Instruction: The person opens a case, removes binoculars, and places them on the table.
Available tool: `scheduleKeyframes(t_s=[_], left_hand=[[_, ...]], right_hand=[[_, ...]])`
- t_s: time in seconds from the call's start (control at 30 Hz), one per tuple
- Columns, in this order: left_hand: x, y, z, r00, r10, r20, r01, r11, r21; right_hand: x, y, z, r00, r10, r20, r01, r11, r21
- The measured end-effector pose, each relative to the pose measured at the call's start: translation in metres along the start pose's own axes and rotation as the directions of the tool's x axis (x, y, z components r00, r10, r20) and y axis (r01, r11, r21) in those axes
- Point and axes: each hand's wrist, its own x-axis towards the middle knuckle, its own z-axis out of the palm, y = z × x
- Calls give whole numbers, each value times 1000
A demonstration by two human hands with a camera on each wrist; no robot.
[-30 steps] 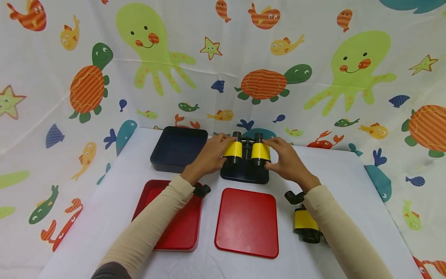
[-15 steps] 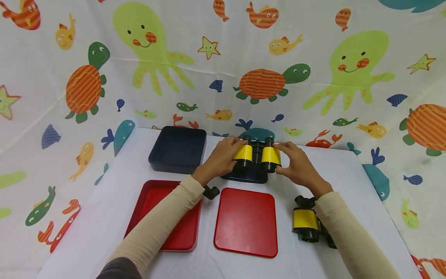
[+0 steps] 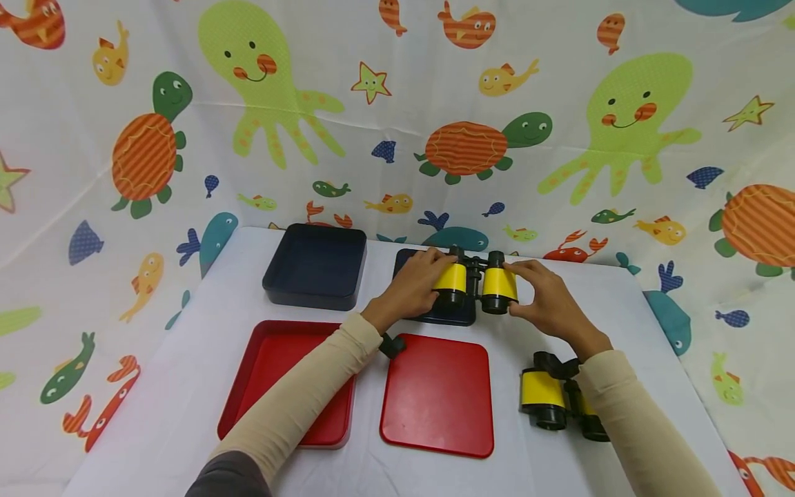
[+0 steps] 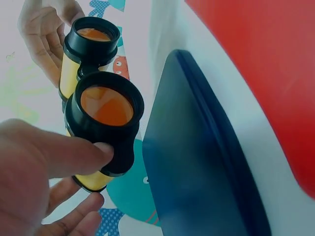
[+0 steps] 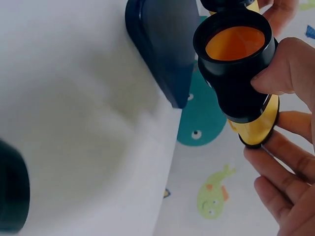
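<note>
Yellow and black binoculars are held between both hands over the right part of a dark blue lid at the back of the table. My left hand grips the left barrel, its thumb pressed on the black front end beside an orange lens. On the other barrel, my right hand pinches with the thumb on the black rim and the fingers behind. In the left wrist view the binoculars hang apart from the lid, their lenses facing the camera.
A dark blue box stands at the back left, with a red box in front of it, partly under the left sleeve. A red lid lies front centre. Second yellow and black binoculars rest at the right, partly behind the right sleeve.
Both hands have carried the binoculars to the right and slightly nearer, from over the middle of the dark blue lid to its right side. More of the lid's left part now shows.
</note>
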Motion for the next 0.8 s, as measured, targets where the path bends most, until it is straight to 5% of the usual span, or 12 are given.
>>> scheduleKeyframes(t_s=[0.8], left_hand=[[23,25,26,999,16,41,-16,1000,18]], right_hand=[[-17,29,-17,994,91,60,-89,995,-37]])
